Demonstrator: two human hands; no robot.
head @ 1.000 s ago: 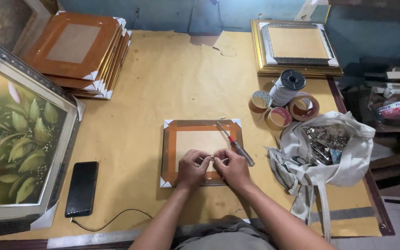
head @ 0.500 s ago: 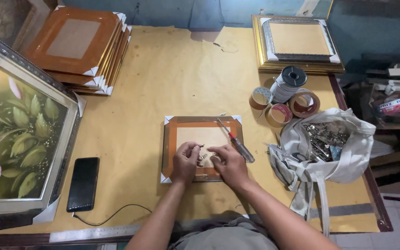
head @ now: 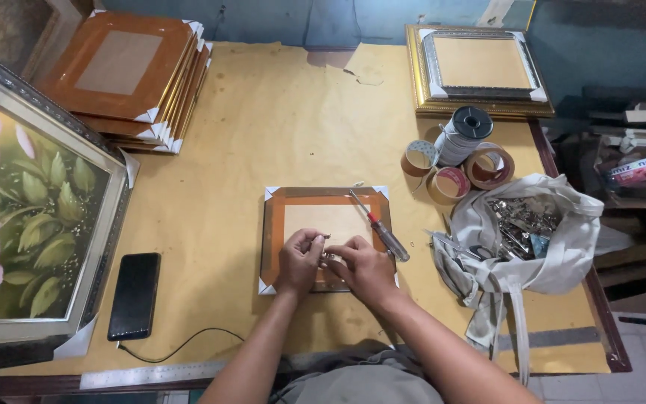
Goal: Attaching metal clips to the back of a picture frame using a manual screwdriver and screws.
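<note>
Small brown picture frame [head: 327, 200] lies back-up on the paper-covered table [head: 278, 127], directly under both hands, so its backing faces the work. Left hand [head: 298, 260] and right hand [head: 362, 266] meet over its lower edge, fingers pinched on a small metal fitting [head: 326, 257], too small to identify. Red-handled screwdriver [head: 380, 227] rests on the frame just beyond the right hand, within reach.

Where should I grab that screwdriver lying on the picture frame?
Probably by the clear handle with the red band, coming from above and the right. The screwdriver lies flat and slanted across the brown wooden picture frame, metal tip pointing up-left, handle end toward the white cloth bag, clear of both hands.
</note>
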